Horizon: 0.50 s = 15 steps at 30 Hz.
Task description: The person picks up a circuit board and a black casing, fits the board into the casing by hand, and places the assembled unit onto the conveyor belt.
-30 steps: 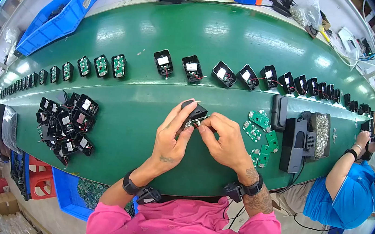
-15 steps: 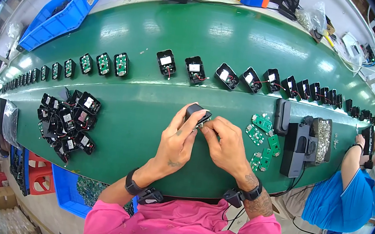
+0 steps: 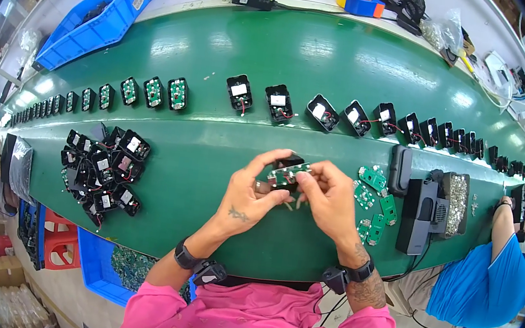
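In front of me my left hand (image 3: 250, 192) grips a small black plastic housing (image 3: 290, 159), which shows behind a green circuit board (image 3: 286, 176). The thumb and fingers of my right hand (image 3: 329, 195) pinch that board at its right end, against the housing's opening. Whether the board is seated or only resting there I cannot tell. To the right lie several loose green circuit boards (image 3: 388, 209). On the left is a heap of black housings (image 3: 105, 167) with white-labelled parts and red wires inside.
A row of black housings (image 3: 323, 112) crosses the green table (image 3: 216, 224); those at left hold boards. A dark box-shaped device (image 3: 415, 215) stands beside a tray of small metal parts (image 3: 456, 204). A blue bin (image 3: 100, 19) sits far left. A co-worker in blue (image 3: 480, 282) works at right.
The housing and board have turned between my hands, so the board's component side now faces up. My right fingers have shifted onto the board. The whole view has shifted slightly.
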{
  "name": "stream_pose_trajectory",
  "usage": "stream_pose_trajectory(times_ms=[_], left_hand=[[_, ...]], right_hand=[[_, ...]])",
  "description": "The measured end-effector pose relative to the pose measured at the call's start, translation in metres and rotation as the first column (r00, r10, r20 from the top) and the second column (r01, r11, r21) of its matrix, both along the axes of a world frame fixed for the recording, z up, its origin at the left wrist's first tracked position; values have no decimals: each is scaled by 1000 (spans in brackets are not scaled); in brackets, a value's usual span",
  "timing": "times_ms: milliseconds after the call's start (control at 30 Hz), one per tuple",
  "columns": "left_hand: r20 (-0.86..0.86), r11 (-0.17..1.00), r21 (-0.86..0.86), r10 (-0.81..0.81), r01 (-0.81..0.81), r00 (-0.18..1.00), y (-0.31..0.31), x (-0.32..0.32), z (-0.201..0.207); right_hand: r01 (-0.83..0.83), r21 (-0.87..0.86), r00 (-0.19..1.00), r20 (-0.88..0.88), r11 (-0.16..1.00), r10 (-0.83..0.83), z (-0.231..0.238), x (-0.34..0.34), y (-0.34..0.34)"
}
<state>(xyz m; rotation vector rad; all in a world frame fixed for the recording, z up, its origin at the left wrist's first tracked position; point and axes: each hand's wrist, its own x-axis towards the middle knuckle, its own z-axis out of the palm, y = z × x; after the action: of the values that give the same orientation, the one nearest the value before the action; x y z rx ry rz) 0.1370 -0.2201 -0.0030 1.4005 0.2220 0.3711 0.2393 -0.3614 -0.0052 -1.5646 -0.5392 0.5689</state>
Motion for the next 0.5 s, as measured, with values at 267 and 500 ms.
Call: stream_pose_trajectory(times_ms=[267,500], left_hand=[[-52,996,86,-2,7,999,-9,4,0],[62,891,445,74,-93,995,-11,7,1]], right_hand=[[-149,162,973,201,976,115,2,3,-9],[-133,83,990,53,988,129,9,6,-14]])
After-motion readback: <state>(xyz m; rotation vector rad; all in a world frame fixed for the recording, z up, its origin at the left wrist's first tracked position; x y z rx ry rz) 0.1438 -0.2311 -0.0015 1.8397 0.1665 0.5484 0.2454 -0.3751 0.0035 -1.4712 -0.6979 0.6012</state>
